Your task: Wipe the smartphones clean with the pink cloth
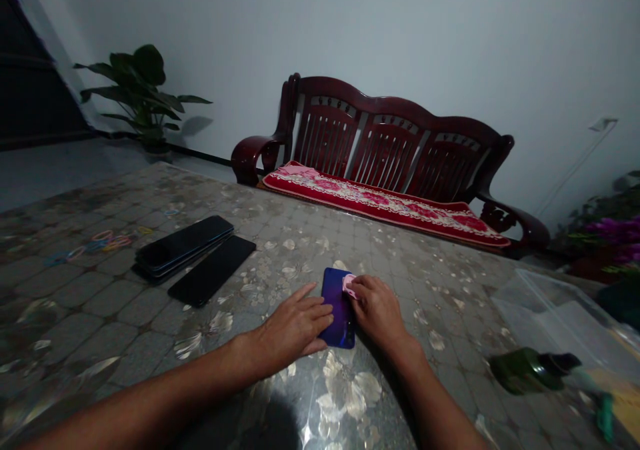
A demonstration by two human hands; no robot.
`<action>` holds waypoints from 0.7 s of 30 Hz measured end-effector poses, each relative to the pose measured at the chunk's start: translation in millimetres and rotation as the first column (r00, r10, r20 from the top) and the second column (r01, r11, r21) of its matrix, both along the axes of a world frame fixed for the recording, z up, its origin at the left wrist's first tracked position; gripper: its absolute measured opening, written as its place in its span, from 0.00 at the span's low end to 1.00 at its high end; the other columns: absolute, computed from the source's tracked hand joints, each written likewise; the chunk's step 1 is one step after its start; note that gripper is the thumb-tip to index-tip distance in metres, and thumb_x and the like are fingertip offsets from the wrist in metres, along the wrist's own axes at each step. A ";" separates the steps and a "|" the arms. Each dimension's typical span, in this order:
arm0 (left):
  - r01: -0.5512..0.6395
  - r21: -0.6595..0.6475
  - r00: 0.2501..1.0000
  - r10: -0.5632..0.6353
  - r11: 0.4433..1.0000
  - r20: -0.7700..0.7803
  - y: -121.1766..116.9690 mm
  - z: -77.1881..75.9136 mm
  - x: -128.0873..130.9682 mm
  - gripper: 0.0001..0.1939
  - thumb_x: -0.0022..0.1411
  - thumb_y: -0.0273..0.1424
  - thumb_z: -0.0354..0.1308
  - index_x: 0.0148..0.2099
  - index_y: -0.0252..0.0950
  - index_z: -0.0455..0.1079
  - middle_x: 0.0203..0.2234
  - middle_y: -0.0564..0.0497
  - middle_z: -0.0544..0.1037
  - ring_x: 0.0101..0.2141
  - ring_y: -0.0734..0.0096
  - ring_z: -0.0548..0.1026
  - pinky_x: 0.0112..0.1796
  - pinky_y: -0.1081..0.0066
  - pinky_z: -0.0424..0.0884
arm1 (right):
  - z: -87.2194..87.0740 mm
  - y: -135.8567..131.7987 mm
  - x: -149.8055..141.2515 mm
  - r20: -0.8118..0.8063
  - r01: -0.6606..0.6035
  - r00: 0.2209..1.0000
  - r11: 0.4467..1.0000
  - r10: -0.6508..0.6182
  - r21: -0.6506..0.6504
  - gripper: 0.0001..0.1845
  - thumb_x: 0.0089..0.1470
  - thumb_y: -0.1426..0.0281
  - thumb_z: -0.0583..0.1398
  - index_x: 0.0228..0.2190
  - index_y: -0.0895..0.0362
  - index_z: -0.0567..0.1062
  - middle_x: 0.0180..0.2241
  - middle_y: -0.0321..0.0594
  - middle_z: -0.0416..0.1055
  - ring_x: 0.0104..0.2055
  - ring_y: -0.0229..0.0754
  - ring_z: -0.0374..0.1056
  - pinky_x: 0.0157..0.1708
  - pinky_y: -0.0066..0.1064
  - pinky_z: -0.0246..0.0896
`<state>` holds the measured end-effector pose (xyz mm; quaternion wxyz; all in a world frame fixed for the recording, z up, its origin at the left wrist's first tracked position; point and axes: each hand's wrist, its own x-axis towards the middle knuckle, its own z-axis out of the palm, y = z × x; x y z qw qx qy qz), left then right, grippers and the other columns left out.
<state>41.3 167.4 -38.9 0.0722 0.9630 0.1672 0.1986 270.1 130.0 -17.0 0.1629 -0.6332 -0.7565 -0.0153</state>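
Observation:
A blue-purple smartphone (337,313) lies on the patterned tabletop in front of me, its shiny side up. My left hand (299,323) rests along its left edge, fingers stretched out and fingertips on the surface. My right hand (376,307) pinches a small pink cloth (349,285) against the phone's upper right part. Part of the cloth is hidden under the right fingers. To the left lie a stack of dark phones (184,245) and a single black phone (214,271) beside it.
Colourful rubber bands (104,242) lie at the far left of the table (295,237). On the right are a green bottle (523,370) on its side and a clear plastic box (560,310). A wooden bench (390,150) stands behind, with a potted plant (143,90) back left.

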 end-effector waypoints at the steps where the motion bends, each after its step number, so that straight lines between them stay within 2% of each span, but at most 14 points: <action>1: -0.002 0.001 1.000 0.002 1.000 -0.002 1.2 0.2 0.0 0.16 0.65 0.38 0.64 0.53 0.39 0.74 0.48 0.48 0.82 0.51 0.60 0.78 0.66 0.56 0.52 | -0.8 3.5 1.0 0.004 0.016 1.000 1.000 -0.016 0.000 0.14 0.64 0.72 0.56 0.44 0.52 0.81 0.45 0.43 0.77 0.47 0.46 0.70 0.47 0.35 0.61; 6: -0.016 -0.008 1.000 0.016 1.000 -0.011 6.6 -1.2 -0.6 0.16 0.64 0.35 0.65 0.53 0.37 0.74 0.51 0.45 0.81 0.52 0.60 0.78 0.65 0.56 0.55 | -3.7 13.9 4.1 0.016 0.070 0.997 0.998 -0.070 -0.007 0.17 0.62 0.74 0.56 0.48 0.52 0.80 0.50 0.45 0.76 0.51 0.48 0.70 0.49 0.36 0.62; 14: -0.023 -0.007 1.000 0.023 1.000 -0.012 2.6 0.8 -1.0 0.13 0.65 0.32 0.63 0.51 0.37 0.75 0.51 0.45 0.81 0.52 0.61 0.77 0.64 0.57 0.59 | -4.0 -4.3 -3.0 -0.022 -0.034 0.999 0.999 0.035 0.018 0.16 0.57 0.76 0.58 0.44 0.54 0.80 0.47 0.45 0.77 0.49 0.48 0.70 0.50 0.37 0.62; 21: -0.020 -0.015 1.000 0.020 1.000 0.007 5.2 -3.4 -0.1 0.14 0.66 0.32 0.62 0.53 0.37 0.74 0.52 0.44 0.80 0.53 0.60 0.77 0.62 0.58 0.61 | -2.9 22.9 -0.3 0.037 0.094 0.995 0.995 -0.093 -0.017 0.17 0.63 0.74 0.56 0.49 0.53 0.79 0.50 0.45 0.76 0.52 0.47 0.70 0.51 0.35 0.61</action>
